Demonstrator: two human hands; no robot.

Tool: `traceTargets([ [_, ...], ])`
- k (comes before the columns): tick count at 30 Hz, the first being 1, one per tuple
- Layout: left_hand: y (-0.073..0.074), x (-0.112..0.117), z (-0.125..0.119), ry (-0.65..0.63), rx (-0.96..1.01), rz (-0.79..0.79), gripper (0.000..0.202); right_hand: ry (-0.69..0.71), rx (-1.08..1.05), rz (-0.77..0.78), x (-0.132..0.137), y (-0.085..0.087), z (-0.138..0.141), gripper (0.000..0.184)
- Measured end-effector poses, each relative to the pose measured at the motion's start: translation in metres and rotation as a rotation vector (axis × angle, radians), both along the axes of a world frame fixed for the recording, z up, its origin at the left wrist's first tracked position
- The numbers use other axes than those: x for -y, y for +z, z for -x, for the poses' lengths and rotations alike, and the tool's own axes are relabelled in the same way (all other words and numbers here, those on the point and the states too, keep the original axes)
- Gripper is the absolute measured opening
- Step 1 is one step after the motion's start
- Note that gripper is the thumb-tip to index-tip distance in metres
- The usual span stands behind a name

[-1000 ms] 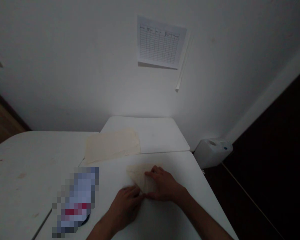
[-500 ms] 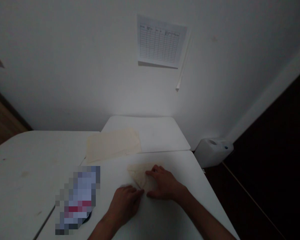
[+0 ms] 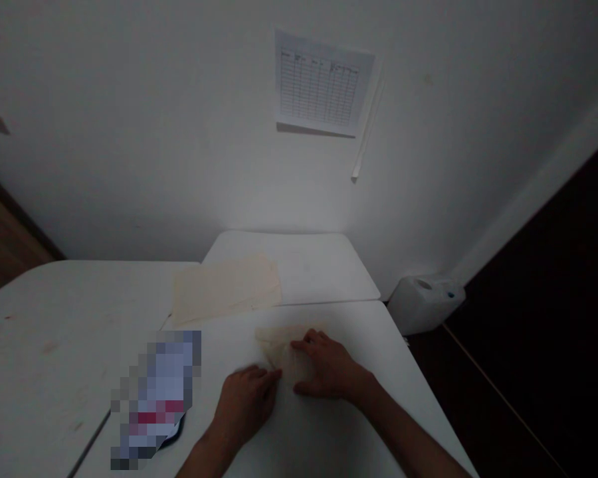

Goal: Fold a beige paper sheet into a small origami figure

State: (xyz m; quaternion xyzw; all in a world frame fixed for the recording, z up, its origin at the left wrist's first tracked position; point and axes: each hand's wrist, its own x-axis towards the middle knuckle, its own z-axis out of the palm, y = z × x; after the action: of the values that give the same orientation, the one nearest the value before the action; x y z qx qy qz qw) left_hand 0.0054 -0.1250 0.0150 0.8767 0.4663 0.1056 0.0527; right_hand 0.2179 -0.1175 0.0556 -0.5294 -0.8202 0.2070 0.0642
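While my right hand [image 3: 329, 366] lies over its right part with thumb and fingers spread apart, the thin cream-coloured sheet [image 3: 273, 344] rests on the white table [image 3: 323, 435], creased and narrowing toward me from a wide far edge. My left hand [image 3: 245, 401] has its fingertips at the sheet's near-left edge; whether they pinch it, I cannot tell.

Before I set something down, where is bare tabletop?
Free: far tabletop, right of the flat beige sheet up to the wall; left tabletop, marked, left of the pixelated item. Crowded: near tabletop, around left hand, right hand and folded beige sheet.
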Motion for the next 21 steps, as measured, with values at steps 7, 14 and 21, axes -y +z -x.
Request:
traceTargets([
  [7, 0.001, -0.005, 0.005, 0.050, -0.026, 0.043, 0.032, 0.000, -0.018, -0.009, 0.000, -0.001, 0.000, 0.085],
  [14, -0.002, -0.008, 0.011, 0.132, -0.034, 0.065, 0.032, -0.003, -0.025, -0.007, 0.001, -0.002, -0.001, 0.086],
  [21, -0.003, -0.014, 0.014, 0.206, -0.036, 0.073, 0.034, 0.005, -0.023, -0.011, 0.001, -0.003, -0.003, 0.086],
])
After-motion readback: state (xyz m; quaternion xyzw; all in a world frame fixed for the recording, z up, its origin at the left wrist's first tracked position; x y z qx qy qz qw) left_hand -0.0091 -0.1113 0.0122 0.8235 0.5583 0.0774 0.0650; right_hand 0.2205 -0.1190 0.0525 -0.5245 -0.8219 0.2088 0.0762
